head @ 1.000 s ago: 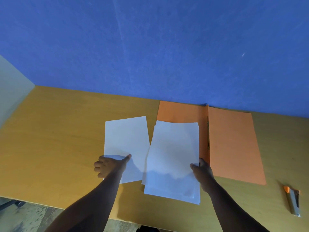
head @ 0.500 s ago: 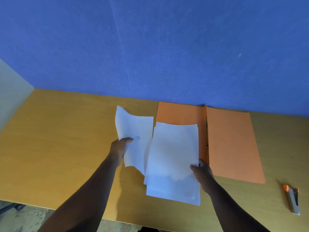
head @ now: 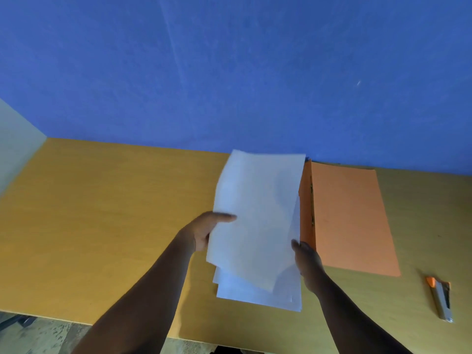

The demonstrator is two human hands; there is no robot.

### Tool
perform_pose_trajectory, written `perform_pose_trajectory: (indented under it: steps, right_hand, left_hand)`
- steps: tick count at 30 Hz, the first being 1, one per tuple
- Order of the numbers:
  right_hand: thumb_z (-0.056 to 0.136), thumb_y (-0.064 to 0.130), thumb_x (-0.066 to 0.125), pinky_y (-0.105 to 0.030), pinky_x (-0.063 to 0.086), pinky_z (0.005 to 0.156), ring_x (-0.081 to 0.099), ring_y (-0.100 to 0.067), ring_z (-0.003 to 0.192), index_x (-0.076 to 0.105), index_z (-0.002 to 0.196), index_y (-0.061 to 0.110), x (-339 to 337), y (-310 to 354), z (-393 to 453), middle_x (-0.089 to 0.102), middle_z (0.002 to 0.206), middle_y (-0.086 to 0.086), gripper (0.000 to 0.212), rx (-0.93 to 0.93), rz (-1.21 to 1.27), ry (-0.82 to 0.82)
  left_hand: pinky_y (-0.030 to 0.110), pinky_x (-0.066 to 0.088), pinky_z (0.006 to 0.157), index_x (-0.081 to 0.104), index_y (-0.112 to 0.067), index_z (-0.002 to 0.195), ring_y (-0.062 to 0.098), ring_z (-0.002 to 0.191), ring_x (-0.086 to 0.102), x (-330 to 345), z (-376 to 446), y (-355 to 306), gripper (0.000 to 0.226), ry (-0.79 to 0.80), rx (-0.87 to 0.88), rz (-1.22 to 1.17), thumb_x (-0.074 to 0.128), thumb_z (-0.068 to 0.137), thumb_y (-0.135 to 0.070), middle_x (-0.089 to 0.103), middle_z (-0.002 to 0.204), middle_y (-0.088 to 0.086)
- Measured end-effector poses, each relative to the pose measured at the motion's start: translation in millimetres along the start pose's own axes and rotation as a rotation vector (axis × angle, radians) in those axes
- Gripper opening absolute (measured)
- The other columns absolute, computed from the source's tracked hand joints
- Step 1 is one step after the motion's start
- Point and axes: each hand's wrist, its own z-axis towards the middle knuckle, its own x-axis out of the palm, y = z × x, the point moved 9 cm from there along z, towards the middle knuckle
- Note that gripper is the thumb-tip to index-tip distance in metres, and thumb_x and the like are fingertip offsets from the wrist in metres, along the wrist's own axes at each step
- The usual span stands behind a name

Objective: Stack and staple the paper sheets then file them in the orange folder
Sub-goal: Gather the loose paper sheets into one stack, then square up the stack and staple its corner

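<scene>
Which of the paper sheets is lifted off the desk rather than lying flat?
The top sheet, pinched at its left edge by the left hand, curves up over the pile; the other sheets lie flat beneath it, steadied by the right hand.

The left hand [head: 204, 229] has lifted the single sheet [head: 255, 213] off the desk, where it lay flat at nine o'clock of the stack [head: 258, 295] a second ago, and swung it toward three o'clock. Half a second ago it hung curled beside the stack; now it floats tilted right over it, hiding most of the stack and the folder's [head: 352, 221] left flap. The thumb presses on the sheet's left edge, higher than before.
</scene>
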Motion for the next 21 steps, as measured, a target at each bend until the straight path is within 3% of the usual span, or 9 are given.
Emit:
perform_pose_trajectory:
  steps: [3, 5, 6, 8, 10, 12, 15, 18, 21]
  right_hand:
    - [0.093, 0.06, 0.043, -0.033, 0.039, 0.073, 0.052, -0.021, 0.08, 0.058, 0.108, 0.025, 1, -5, 2, 0.059, 0.099, -0.004, 0.041, 0.049, 0.147, -0.008]
    - [0.089, 0.068, 0.04, -0.03, 0.037, 0.068, 0.05, -0.014, 0.078, 0.054, 0.13, 0.02, 3, -6, 3, 0.057, 0.103, -0.001, 0.064, 0.048, 0.187, 0.007]
    - [0.088, 0.068, 0.042, -0.029, 0.039, 0.069, 0.051, -0.013, 0.077, 0.054, 0.131, 0.019, 3, -5, 2, 0.057, 0.1, 0.001, 0.066, 0.037, 0.186, 0.01]
    - [0.087, 0.061, 0.054, -0.033, 0.045, 0.076, 0.057, -0.013, 0.082, 0.058, 0.114, 0.018, 0, -2, 2, 0.058, 0.095, 0.001, 0.051, 0.006, 0.097, 0.0]
    - [0.086, 0.042, 0.066, -0.028, 0.045, 0.064, 0.058, -0.015, 0.078, 0.059, 0.114, 0.012, 0, 3, 0, 0.063, 0.092, 0.0, 0.042, -0.05, -0.035, -0.004]
    - [0.084, 0.025, 0.066, -0.023, 0.043, 0.056, 0.06, -0.02, 0.077, 0.058, 0.122, 0.019, -1, 7, -2, 0.066, 0.095, -0.002, 0.04, -0.091, -0.096, -0.012]
    - [0.083, 0.018, 0.064, -0.023, 0.044, 0.053, 0.061, -0.017, 0.07, 0.058, 0.118, 0.031, -1, 17, -6, 0.067, 0.088, 0.005, 0.037, -0.144, -0.082, -0.002]
    - [0.085, 0.017, 0.064, -0.024, 0.047, 0.056, 0.063, -0.014, 0.07, 0.059, 0.109, 0.034, -2, 35, -10, 0.069, 0.087, 0.011, 0.03, -0.226, -0.002, 0.047]
    - [0.088, 0.013, 0.063, -0.023, 0.051, 0.072, 0.066, -0.01, 0.089, 0.06, 0.113, 0.026, 0, 64, -18, 0.071, 0.101, 0.01, 0.028, -0.324, 0.093, 0.152]
  left_hand:
    - [0.038, 0.057, 0.091, 0.073, -0.009, 0.117, 0.024, 0.099, 0.075, -7, 7, 32, 0.038, -0.145, -0.041, 0.153, 0.081, 0.081, -0.019, 0.077, 0.115, 0.011]
    - [0.023, 0.057, 0.072, 0.073, -0.009, 0.113, 0.01, 0.083, 0.076, -7, 9, 47, 0.038, -0.199, -0.036, 0.223, 0.085, 0.079, -0.02, 0.076, 0.113, 0.004]
    - [0.02, 0.054, 0.065, 0.071, -0.011, 0.115, 0.006, 0.08, 0.073, -8, 10, 53, 0.04, -0.217, -0.048, 0.284, 0.085, 0.079, -0.023, 0.073, 0.112, 0.0]
    - [0.026, 0.053, 0.072, 0.063, -0.017, 0.124, 0.014, 0.093, 0.066, -10, 10, 69, 0.052, -0.225, -0.113, 0.37, 0.084, 0.079, -0.032, 0.067, 0.113, -0.001]
    - [0.033, 0.056, 0.09, 0.058, -0.02, 0.13, 0.021, 0.11, 0.064, -15, 12, 81, 0.062, -0.215, -0.169, 0.363, 0.085, 0.077, -0.036, 0.066, 0.122, 0.001]
    - [0.032, 0.054, 0.094, 0.062, -0.019, 0.129, 0.017, 0.11, 0.065, -20, 12, 80, 0.063, -0.24, -0.15, 0.375, 0.087, 0.074, -0.039, 0.068, 0.121, -0.002]
    - [0.032, 0.052, 0.092, 0.062, -0.016, 0.126, 0.02, 0.111, 0.063, -37, 9, 59, 0.069, -0.418, -0.022, 0.411, 0.089, 0.07, -0.045, 0.065, 0.125, 0.001]
    - [0.034, 0.047, 0.098, 0.051, -0.012, 0.141, 0.024, 0.126, 0.057, -45, 1, 35, 0.093, -0.524, 0.104, 0.277, 0.092, 0.065, -0.045, 0.057, 0.138, 0.005]
    - [0.03, 0.054, 0.088, 0.066, -0.015, 0.117, 0.018, 0.107, 0.069, -39, -7, -2, 0.067, -0.445, 0.319, 0.184, 0.096, 0.062, -0.037, 0.073, 0.114, -0.004]
